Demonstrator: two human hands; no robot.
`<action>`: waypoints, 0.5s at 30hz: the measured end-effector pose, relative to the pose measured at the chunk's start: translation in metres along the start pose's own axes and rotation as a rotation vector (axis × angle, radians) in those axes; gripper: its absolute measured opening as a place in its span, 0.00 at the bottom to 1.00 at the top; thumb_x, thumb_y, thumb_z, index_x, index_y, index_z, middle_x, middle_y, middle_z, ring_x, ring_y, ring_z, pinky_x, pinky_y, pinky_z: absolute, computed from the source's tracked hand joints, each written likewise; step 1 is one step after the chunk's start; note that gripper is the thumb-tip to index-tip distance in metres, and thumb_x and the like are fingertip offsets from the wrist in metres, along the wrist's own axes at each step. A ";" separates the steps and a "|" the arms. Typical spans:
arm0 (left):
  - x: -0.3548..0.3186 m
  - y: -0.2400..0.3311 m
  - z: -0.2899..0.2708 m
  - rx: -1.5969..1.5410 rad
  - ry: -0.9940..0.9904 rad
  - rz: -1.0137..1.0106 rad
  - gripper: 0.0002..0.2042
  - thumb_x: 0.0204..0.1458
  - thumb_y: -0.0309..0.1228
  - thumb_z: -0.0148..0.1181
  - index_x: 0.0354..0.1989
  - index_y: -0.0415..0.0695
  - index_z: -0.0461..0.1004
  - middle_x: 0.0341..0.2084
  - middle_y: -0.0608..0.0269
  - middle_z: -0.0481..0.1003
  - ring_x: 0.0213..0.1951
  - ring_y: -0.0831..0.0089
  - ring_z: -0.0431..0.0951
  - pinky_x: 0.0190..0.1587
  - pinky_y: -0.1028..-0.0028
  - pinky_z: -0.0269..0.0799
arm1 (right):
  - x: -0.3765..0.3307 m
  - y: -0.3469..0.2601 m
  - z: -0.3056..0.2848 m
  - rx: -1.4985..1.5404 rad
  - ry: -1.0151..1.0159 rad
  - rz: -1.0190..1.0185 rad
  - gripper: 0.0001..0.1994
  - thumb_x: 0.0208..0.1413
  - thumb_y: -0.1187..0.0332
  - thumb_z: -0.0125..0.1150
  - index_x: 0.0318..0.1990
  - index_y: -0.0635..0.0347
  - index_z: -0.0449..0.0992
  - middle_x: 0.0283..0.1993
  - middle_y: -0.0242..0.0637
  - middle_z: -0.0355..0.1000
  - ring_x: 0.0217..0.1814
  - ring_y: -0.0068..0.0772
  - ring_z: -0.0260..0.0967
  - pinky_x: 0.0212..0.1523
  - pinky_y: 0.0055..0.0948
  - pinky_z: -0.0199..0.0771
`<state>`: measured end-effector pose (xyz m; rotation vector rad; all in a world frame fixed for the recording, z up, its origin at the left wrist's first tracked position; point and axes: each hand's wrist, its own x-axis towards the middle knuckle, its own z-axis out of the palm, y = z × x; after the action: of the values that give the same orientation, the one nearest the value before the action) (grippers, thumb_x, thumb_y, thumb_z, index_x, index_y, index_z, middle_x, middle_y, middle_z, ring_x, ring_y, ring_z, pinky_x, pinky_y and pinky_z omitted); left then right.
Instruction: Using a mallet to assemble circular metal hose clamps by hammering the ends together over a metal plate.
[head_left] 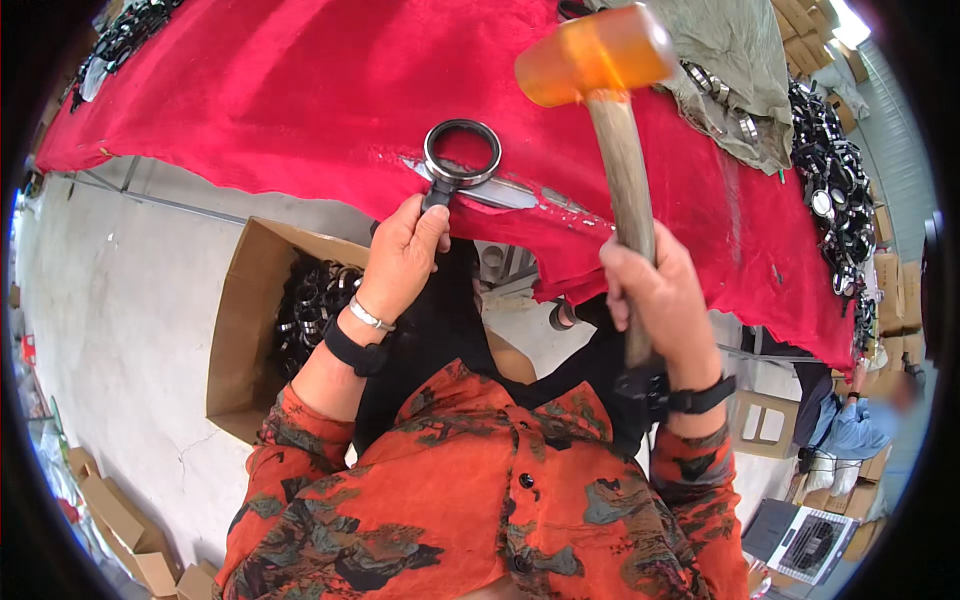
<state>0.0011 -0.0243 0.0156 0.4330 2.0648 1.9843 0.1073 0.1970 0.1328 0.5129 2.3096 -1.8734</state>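
My left hand [398,256] pinches the short black stem of a ring-shaped part [461,179] that has a black and silver rim. The ring rests at the near edge of the red cloth-covered table [330,110], over a worn strip where bare metal [500,193] shows through. My right hand [655,285] is wrapped round the wooden handle of a mallet [622,165]. Its amber-orange head is raised above the table, up and to the right of the ring, and looks slightly blurred.
An open cardboard box [240,330] full of black and silver parts stands on the floor left of my legs. More such parts [830,190] heap along the table's right end, beside a grey-green cloth [735,70]. Another person [855,425] is at the far right.
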 end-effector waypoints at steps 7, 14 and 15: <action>0.004 0.003 0.006 0.050 -0.002 0.017 0.14 0.63 0.39 0.45 0.30 0.42 0.68 0.21 0.68 0.70 0.22 0.82 0.69 0.23 0.82 0.64 | -0.033 0.044 0.015 0.009 0.105 0.019 0.14 0.50 0.65 0.66 0.37 0.64 0.69 0.21 0.27 0.63 0.17 0.14 0.58 0.17 0.20 0.58; 0.004 -0.002 0.010 0.003 0.008 0.028 0.14 0.63 0.39 0.45 0.30 0.42 0.68 0.20 0.70 0.70 0.20 0.83 0.67 0.22 0.82 0.63 | -0.019 0.060 0.018 -0.658 0.201 -0.278 0.17 0.48 0.64 0.67 0.35 0.65 0.66 0.23 0.49 0.67 0.23 0.40 0.68 0.26 0.31 0.68; 0.004 -0.004 0.009 0.031 0.017 0.020 0.14 0.63 0.39 0.46 0.30 0.42 0.68 0.20 0.70 0.70 0.20 0.83 0.67 0.22 0.82 0.63 | -0.014 0.060 0.019 -0.641 0.160 -0.296 0.17 0.47 0.64 0.68 0.34 0.65 0.66 0.23 0.51 0.66 0.23 0.44 0.67 0.26 0.32 0.68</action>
<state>0.0008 -0.0143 0.0115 0.4452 2.1120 1.9767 0.1387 0.1869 0.0772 0.2484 3.0213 -1.0813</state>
